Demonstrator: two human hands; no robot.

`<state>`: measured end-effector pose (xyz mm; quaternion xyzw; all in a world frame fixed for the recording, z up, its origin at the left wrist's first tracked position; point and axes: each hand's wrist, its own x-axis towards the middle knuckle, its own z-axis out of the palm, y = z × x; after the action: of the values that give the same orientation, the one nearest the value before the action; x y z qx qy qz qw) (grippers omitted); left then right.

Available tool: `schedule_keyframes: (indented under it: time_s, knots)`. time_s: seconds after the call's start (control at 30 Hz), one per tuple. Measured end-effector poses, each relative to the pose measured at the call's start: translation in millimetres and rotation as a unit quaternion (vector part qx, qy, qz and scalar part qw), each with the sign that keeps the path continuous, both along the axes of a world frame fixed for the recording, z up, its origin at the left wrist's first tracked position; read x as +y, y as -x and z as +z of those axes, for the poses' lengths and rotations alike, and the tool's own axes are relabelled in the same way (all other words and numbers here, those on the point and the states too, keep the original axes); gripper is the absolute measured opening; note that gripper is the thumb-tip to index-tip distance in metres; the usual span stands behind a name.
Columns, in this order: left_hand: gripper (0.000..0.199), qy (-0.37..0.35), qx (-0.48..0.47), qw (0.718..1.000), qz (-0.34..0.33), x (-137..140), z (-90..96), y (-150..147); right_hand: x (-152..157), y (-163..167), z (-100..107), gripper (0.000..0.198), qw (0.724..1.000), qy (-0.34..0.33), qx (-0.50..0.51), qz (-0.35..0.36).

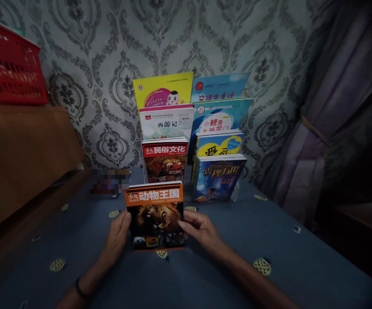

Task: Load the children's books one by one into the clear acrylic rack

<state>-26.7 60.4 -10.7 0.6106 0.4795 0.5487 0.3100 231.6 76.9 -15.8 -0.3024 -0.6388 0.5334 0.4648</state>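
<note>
Upright between my two hands is a book (156,219) with an orange top band and a lion on its cover. My left hand (117,231) grips its left edge. At the right edge, my right hand (200,229) pinches it with the thumb on the front cover. Just behind stands a red-topped book (166,161) with a mask picture, in front of a white book (166,123) and a tall yellow book (163,90). Beside them, a second row has a dark blue book (220,178), a yellow-and-blue book (220,143), a teal book (221,116) and a light blue book (221,86).
A dark blue cloth (86,266) with yellow pineapple prints covers the surface. A blurred-out item (108,183) lies at the back left. At left, a red basket (10,64) sits on a brown box (25,159). Patterned wallpaper rises behind; a purple curtain (315,128) hangs right.
</note>
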Motion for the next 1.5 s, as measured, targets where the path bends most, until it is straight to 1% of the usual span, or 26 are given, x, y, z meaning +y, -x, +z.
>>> schedule_keyframes:
  time_s: [0.13,0.3,0.4,0.53,0.63,0.73,0.83,0.97,1.07,1.13,1.17,1.23,1.3,1.33,1.37,1.4,1.43,1.5]
  knots:
    - [0.053,-0.012,0.07,0.997,-0.017,2.0,4.3,6.4,0.5,-1.2,-0.9,0.038,1.0,0.0,-0.003,0.002]
    - [0.051,-0.004,0.086,0.996,-0.034,4.7,9.5,6.7,1.8,-2.4,-0.4,0.04,1.0,-0.004,0.002,0.001]
    - [0.05,-0.007,0.081,0.996,-0.028,9.0,13.1,4.4,6.1,-2.5,-1.3,0.041,1.0,-0.019,-0.003,-0.018]
    - [0.041,-0.046,0.085,0.995,-0.019,12.2,20.8,-1.8,11.9,0.5,5.5,0.043,0.996,-0.053,-0.002,-0.078]
    - [0.035,-0.065,0.094,0.993,-0.025,13.2,29.6,-7.3,14.2,3.5,21.4,0.037,0.989,-0.096,-0.017,-0.11]
    - [0.031,-0.091,0.095,0.991,-0.03,19.0,44.8,-10.6,18.8,3.9,43.9,0.033,0.98,-0.134,-0.044,-0.137]
    - [0.026,-0.111,0.089,0.989,-0.041,31.2,69.7,-10.0,28.6,2.5,71.4,0.03,0.972,-0.162,-0.079,-0.153]
    - [0.019,-0.112,0.033,0.99,-0.073,45.6,112.9,-5.8,40.2,2.8,115.9,0.023,0.958,-0.208,-0.119,-0.16]
    - [0.022,-0.104,-0.021,0.988,-0.115,46.5,140.3,-0.5,39.5,3.3,143.9,0.024,0.955,-0.236,-0.124,-0.13]
    - [0.024,-0.071,-0.041,0.984,-0.158,43.4,149.8,5.9,36.3,0.4,152.2,0.026,0.956,-0.24,-0.121,-0.115]
    - [0.024,-0.04,-0.034,0.981,-0.186,41.9,151.4,10.2,35.2,-2.4,152.6,0.027,0.958,-0.236,-0.122,-0.104]
    - [0.019,0.039,0.029,0.967,-0.25,40.8,148.7,20.0,35.3,-9.9,146.9,0.025,0.964,-0.216,-0.143,-0.055]
    - [0.011,0.119,0.126,0.935,-0.308,43.5,140.9,29.0,38.9,-17.9,136.3,0.019,0.961,-0.183,-0.202,0.041]
    - [0.009,0.149,0.164,0.918,-0.329,45.9,136.4,32.2,41.5,-21.3,130.7,0.018,0.953,-0.163,-0.239,0.091]
    - [0.008,0.17,0.188,0.904,-0.345,48.8,132.3,34.3,44.2,-23.9,125.7,0.02,0.942,-0.144,-0.272,0.131]
    - [0.007,0.183,0.198,0.895,-0.355,51.7,128.9,35.5,46.7,-25.6,121.6,0.024,0.933,-0.128,-0.297,0.157]
    - [0.007,0.191,0.2,0.891,-0.36,54.3,126.5,35.7,48.8,-26.7,118.9,0.027,0.928,-0.116,-0.311,0.171]
    - [0.008,0.195,0.201,0.89,-0.36,57.2,125.6,34.4,50.8,-27.5,117.4,0.029,0.926,-0.104,-0.316,0.176]
